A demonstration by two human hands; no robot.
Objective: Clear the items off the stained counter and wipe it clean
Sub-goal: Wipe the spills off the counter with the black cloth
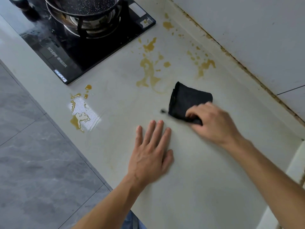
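Observation:
A pale counter [206, 162] carries brown-yellow stains: a large splash [148, 70] in the middle, spots [204, 65] near the wall, and a wet patch [79, 111] by the front edge. My right hand [212, 121] grips a folded black cloth [186, 100] lying on the counter, just right of the middle splash; the hand is motion-blurred. My left hand [151, 152] rests flat on the counter, fingers straight and spread, a little below and left of the cloth. A small dark speck [163, 111] lies beside the cloth.
A black glass gas hob [79, 52] with a speckled pan [82, 5] on its burner sits at the upper left. A grimy seam [231, 53] runs along the tiled wall at the right. Grey floor tiles [33, 154] lie beyond the counter's front edge.

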